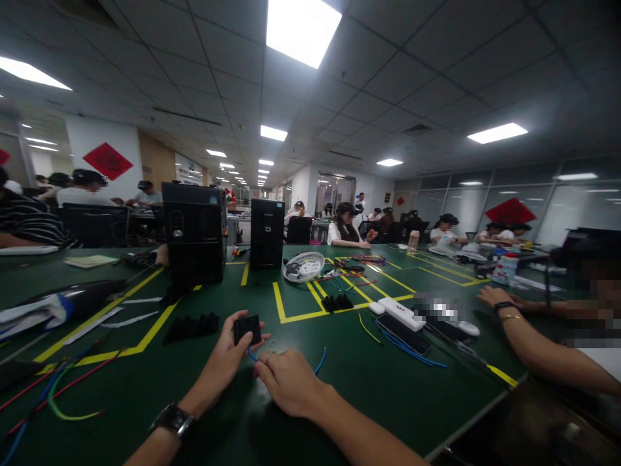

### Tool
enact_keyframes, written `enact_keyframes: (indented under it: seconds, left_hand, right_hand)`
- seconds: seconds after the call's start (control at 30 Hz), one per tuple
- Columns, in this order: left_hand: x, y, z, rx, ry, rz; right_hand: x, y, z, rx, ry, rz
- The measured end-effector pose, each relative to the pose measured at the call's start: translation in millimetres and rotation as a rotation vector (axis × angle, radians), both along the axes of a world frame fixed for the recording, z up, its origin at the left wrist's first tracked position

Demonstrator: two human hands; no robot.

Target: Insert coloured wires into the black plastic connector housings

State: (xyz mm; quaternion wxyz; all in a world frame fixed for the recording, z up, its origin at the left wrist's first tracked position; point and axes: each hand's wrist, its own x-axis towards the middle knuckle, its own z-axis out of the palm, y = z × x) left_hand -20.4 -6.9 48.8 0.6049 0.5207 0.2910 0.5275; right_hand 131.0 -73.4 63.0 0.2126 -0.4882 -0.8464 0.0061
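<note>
My left hand point(233, 346) is closed around a small black block-shaped part point(248, 329), its thumb pressed on the front. A blue wire point(251, 353) meets the lower edge of this part. My right hand point(291, 382) pinches the wire close beside it, and the free end comes out behind the knuckles. Whether the wire sits inside the part I cannot tell. On the table left of my left hand lie dark block-shaped parts point(191, 327), and a similar dark group point(338, 302) is farther ahead.
Two black computer towers point(194, 233) stand ahead. A white basket point(305, 266) sits by a tangle of wires. Phones point(403, 333), a white power strip point(400, 313) and blue wires are at right. Loose coloured wires point(58, 395) lie at left. A co-worker's arm point(538, 343) rests at right.
</note>
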Motion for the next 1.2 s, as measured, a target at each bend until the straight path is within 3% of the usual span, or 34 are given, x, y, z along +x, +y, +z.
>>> enact_keyframes:
  seconds: [0.3, 0.43, 0.67, 0.97, 1.2]
  left_hand:
    - [-8, 8, 2.2, 0.135, 0.066, 0.006]
    - [-9, 5, 6.9, -0.006, -0.097, -0.032]
    - [-6, 0, 12.4, -0.178, -0.263, 0.065]
    - [-7, 6, 5.8, -0.213, -0.143, 0.150]
    - [-3, -2, -1.1, -0.232, -0.023, 0.121]
  right_hand:
    - [1, -2, 6.2, -0.090, 0.037, 0.027]
    - [0, -2, 7.8, -0.156, 0.105, 0.099]
    - [-3, -5, 5.5, -0.225, 0.134, 0.206]
    - [-3, -2, -1.8, -0.127, -0.027, 0.180]
    - [9, 8, 3.8, -0.045, 0.099, -0.039]
